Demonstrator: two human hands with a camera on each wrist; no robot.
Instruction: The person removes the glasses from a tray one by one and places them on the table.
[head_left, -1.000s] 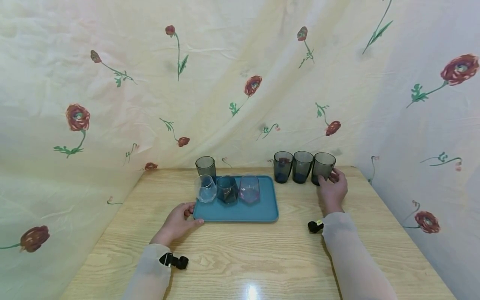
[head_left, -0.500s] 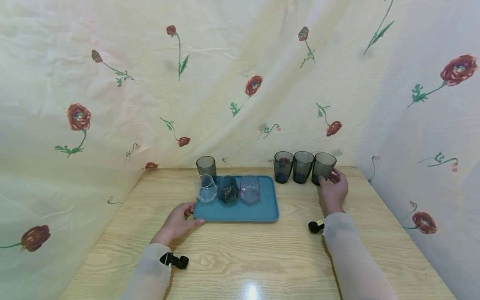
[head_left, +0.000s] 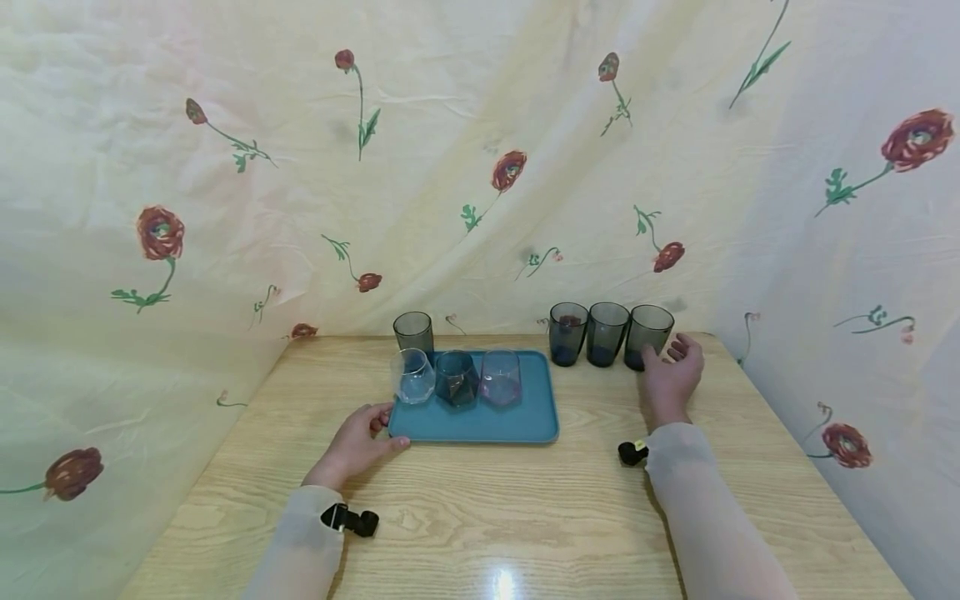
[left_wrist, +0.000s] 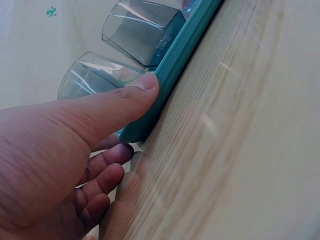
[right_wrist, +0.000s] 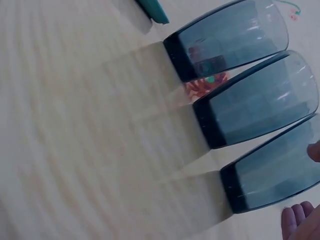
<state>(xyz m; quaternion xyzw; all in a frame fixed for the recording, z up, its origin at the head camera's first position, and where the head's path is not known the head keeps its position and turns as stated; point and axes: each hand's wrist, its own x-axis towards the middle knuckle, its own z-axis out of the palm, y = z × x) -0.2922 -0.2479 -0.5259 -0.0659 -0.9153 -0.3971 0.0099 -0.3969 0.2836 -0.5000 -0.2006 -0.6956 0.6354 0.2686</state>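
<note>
My left hand (head_left: 356, 446) grips the front left corner of a blue tray (head_left: 480, 429), thumb (left_wrist: 135, 97) on the rim and fingers curled at its side. Along the tray's back half stand a clear faceted glass (head_left: 415, 387), a dark blue one (head_left: 456, 387) and a pinkish one (head_left: 500, 387). My right hand (head_left: 672, 385) is beside the rightmost of three smoky grey tumblers (head_left: 647, 329). Its thumb overlaps that tumbler in the right wrist view, while the other fingers are apart from the glass. The middle tumbler (right_wrist: 250, 105) and left tumbler (right_wrist: 225, 45) stand upright in the same row.
Another smoky grey tumbler (head_left: 412, 332) stands behind the tray's back left corner. All of this is on a light wooden table (head_left: 480, 508), with a flowered cloth (head_left: 435, 183) hanging behind it and at both sides.
The right hand's fingers have come off the rightmost tumbler and the hand has shifted slightly right. The tumbler stays in its place in the row; the left hand and tray have not moved.
</note>
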